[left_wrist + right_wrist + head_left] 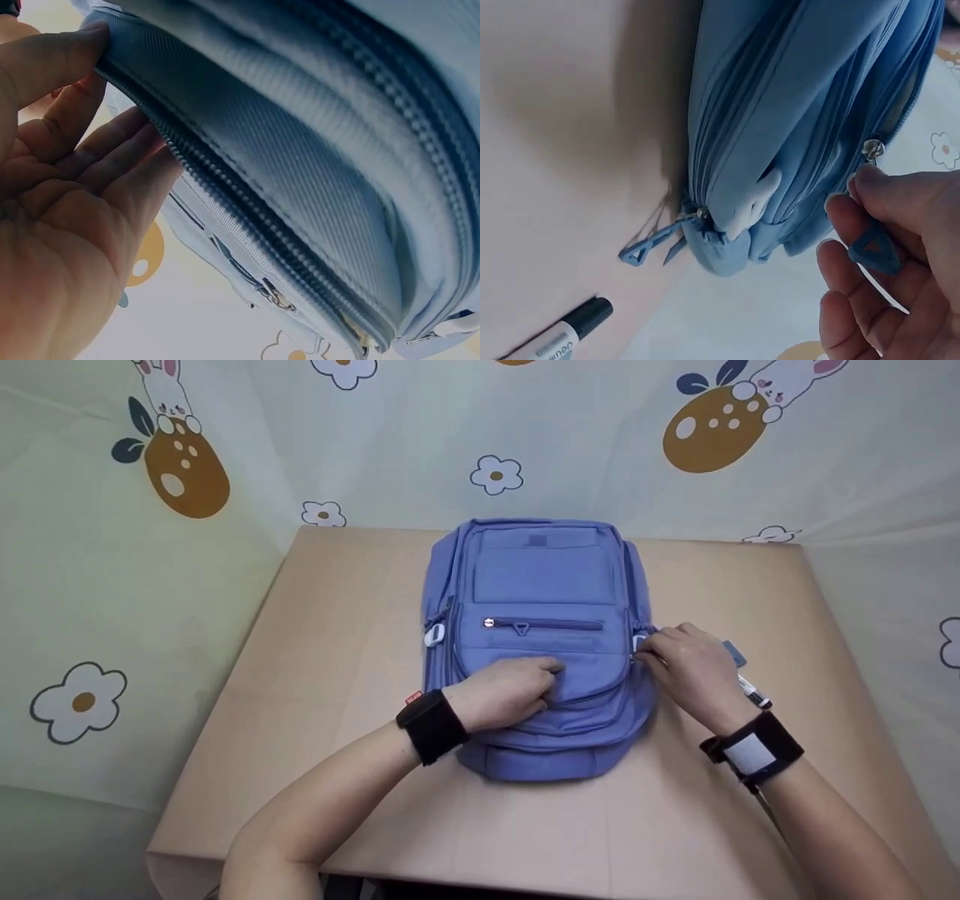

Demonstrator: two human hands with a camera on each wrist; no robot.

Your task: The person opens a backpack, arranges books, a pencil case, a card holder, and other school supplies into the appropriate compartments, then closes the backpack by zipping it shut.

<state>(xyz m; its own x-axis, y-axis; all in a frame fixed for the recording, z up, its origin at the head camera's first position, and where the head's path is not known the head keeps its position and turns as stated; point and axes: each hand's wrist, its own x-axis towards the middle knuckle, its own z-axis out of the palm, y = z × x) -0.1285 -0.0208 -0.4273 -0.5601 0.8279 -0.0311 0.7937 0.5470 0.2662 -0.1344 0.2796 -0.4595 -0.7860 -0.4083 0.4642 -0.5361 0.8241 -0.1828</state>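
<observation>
A blue backpack (547,577) lies on its back on the table, its front pockets facing up. Across its lower front reaches my left hand (510,690). In the left wrist view, that thumb and the fingers pinch the fabric edge beside an unzipped pocket's zipper teeth (232,180). At the bag's right side, my right hand (694,675) pinches a zipper pull. Up close in the right wrist view, the pull's blue triangular end (876,255) hangs across the fingers, and the metal slider (872,148) sits just above the thumb tip.
A black-capped white marker (754,691) lies on the table right of the bag, near a small blue-grey item (734,654). White side buckle (433,635) shows on the bag's left. Another zipper pull (634,255) dangles. A patterned curtain (420,435) stands behind the table (360,607).
</observation>
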